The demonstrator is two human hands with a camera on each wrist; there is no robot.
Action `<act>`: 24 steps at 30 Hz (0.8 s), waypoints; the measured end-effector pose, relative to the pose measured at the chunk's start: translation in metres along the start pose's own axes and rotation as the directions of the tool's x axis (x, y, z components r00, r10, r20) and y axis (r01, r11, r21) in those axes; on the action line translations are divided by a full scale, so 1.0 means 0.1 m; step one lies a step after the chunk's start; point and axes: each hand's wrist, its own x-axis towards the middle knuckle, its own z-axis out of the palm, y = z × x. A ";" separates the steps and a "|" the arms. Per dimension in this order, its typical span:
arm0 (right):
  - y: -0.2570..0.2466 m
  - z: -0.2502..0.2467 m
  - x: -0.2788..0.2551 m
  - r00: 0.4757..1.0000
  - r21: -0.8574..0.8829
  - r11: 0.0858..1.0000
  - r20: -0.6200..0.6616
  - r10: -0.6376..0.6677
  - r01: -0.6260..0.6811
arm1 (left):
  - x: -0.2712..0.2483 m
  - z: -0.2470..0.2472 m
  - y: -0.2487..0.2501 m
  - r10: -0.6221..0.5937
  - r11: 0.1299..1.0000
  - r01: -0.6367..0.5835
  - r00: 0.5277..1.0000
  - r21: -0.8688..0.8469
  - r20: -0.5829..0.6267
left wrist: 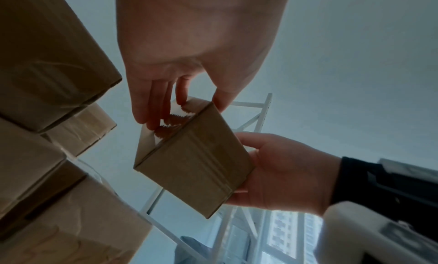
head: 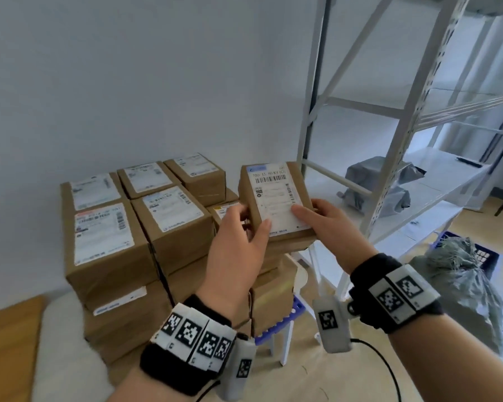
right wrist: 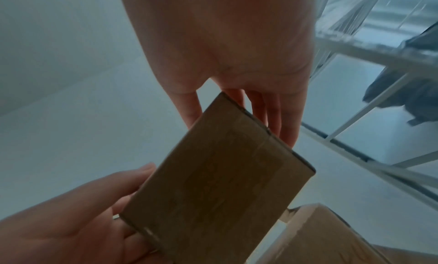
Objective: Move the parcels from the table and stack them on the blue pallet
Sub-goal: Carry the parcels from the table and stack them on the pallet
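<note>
A small brown cardboard parcel (head: 276,198) with a white shipping label is held in the air between both hands, just right of the parcel stack (head: 145,227). My left hand (head: 253,219) grips its left side, thumb on the label. My right hand (head: 308,211) grips its right side, thumb on the label and fingers underneath. From the left wrist, the parcel (left wrist: 194,155) shows its plain underside, pinched by my left hand (left wrist: 166,107). From the right wrist, the parcel (right wrist: 220,183) sits under my right hand (right wrist: 237,109). A blue pallet (head: 298,306) edge shows below the stack.
A white metal shelf rack (head: 389,140) stands close on the right, with grey bagged parcels (head: 380,172) on it. A blue crate (head: 482,253) with grey bags sits on the floor at right. A wooden table (head: 9,343) corner is at lower left.
</note>
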 end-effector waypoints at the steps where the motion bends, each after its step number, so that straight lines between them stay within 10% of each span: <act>1: 0.01 0.00 0.12 0.999 -0.005 1.000 0.037 -0.007 0.007 | 0.02 0.03 -0.01 0.000 0.999 0.001 0.999 0.040 -0.038; 15: 0.14 0.19 1.00 0.896 -0.077 0.995 0.442 -0.029 0.070 | 0.17 0.45 0.03 -0.196 0.913 0.289 0.930 0.287 -0.312; 24: 0.17 0.18 1.10 0.854 -0.122 0.990 0.520 0.004 0.070 | 0.15 0.32 0.14 0.016 0.835 0.227 0.900 0.501 -0.435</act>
